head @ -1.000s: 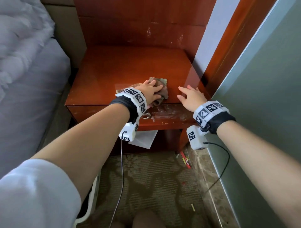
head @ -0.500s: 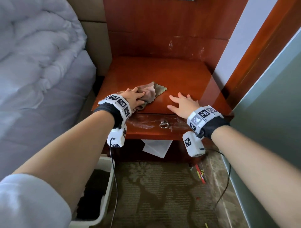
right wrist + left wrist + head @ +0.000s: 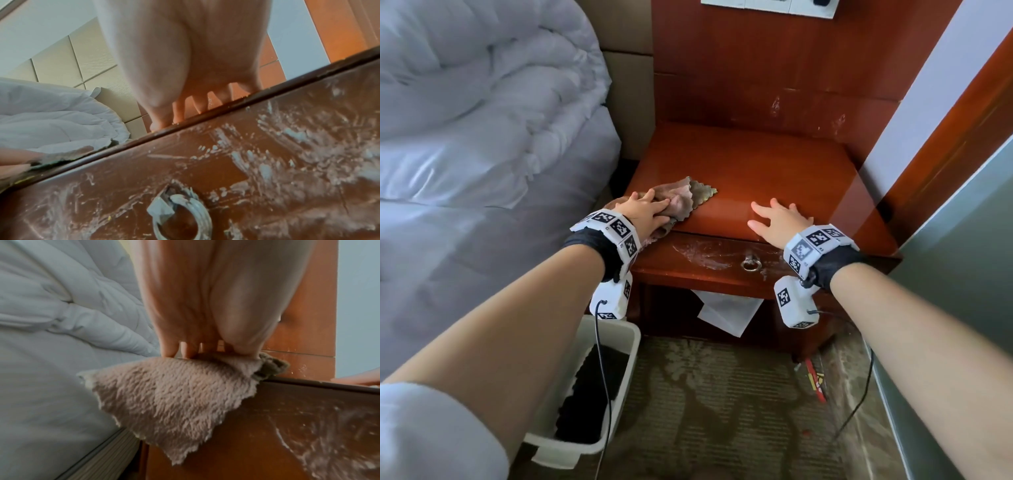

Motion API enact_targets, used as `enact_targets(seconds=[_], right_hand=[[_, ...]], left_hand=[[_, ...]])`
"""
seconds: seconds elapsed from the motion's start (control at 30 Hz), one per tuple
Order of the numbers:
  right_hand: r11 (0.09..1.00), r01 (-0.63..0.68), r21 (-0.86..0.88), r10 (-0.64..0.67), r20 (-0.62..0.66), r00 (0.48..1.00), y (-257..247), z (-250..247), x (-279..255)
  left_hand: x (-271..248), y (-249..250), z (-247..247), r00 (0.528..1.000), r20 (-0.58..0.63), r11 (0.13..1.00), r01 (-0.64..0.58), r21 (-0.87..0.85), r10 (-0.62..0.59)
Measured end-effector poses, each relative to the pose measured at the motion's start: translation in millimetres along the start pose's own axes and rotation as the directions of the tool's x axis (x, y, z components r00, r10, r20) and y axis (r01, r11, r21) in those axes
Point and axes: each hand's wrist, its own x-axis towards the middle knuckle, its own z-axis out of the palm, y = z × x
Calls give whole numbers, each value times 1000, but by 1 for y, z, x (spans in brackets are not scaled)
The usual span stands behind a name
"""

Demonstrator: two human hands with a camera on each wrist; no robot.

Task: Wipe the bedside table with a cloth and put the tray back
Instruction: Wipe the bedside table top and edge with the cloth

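Observation:
The red-brown bedside table (image 3: 774,161) stands between the bed and the wall. A fluffy beige cloth (image 3: 683,202) lies on its front left corner, and one corner of the cloth (image 3: 174,402) hangs over the edge. My left hand (image 3: 645,212) presses flat on the cloth with straight fingers (image 3: 185,348). My right hand (image 3: 774,221) rests flat on the bare top near the front edge, fingers spread. A white tray (image 3: 626,339) with something dark in it sits on the floor, left of the table and under my left forearm.
The bed with a white duvet (image 3: 476,130) runs close along the table's left side. The drawer front is smeared white around its ring pull (image 3: 751,264). White paper (image 3: 726,311) hangs below the drawer. A grey wall (image 3: 962,246) closes the right; a red strip (image 3: 815,380) lies on the carpet.
My left hand has slid the cloth left along the front edge to the left corner. My right hand stays flat on the top, a little further from the right edge.

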Motion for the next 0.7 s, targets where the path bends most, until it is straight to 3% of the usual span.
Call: enact_targets(seconds=[0.23, 0.7], right_hand=[[1000, 8, -3, -8, -10, 1000, 3, 4, 1], [999, 29, -33, -28, 37, 999, -5, -11, 16]], left_hand=[[-20, -2, 1, 1000, -27, 997, 9, -81, -11], [3, -3, -11, 998, 59, 1000, 20, -15, -19]])
